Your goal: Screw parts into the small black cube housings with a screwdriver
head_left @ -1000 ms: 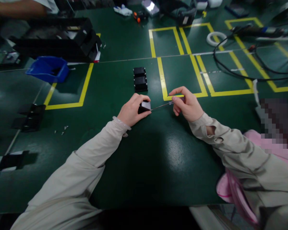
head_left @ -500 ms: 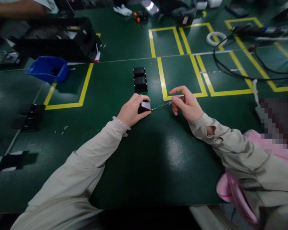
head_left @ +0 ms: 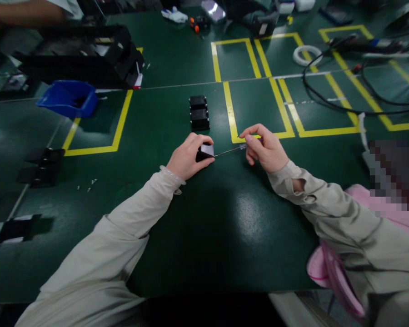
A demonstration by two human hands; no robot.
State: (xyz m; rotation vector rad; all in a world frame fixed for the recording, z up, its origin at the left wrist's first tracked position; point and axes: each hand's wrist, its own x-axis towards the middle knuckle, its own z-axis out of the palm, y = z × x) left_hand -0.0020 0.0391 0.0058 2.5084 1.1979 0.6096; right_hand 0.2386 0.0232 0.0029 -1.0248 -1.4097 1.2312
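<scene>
My left hand (head_left: 191,156) is closed around a small black block (head_left: 204,152) with a pale top face, held at the green tabletop. In my right hand (head_left: 266,149) is a screwdriver (head_left: 227,151), its thin shaft pointing left and its tip at the right lower corner of the block. The handle is mostly hidden by my fingers. Just beyond my left hand, two similar black blocks (head_left: 199,112) with shiny bits along their sides lie in a row. Several small screws (head_left: 89,185) are scattered on the table left of my left forearm.
A blue bin (head_left: 70,99) and a long black tray (head_left: 78,59) stand at the left, with dark parts (head_left: 42,168) nearer. Yellow tape marks rectangles (head_left: 262,136). At right are a white tape roll (head_left: 307,55), black cables (head_left: 330,101) and a pink bag (head_left: 336,277). Someone's arm (head_left: 27,16) is at upper left.
My right fingers have shifted slightly on the screwdriver handle. The block, my left hand and the screwdriver's tip stay in the same place.
</scene>
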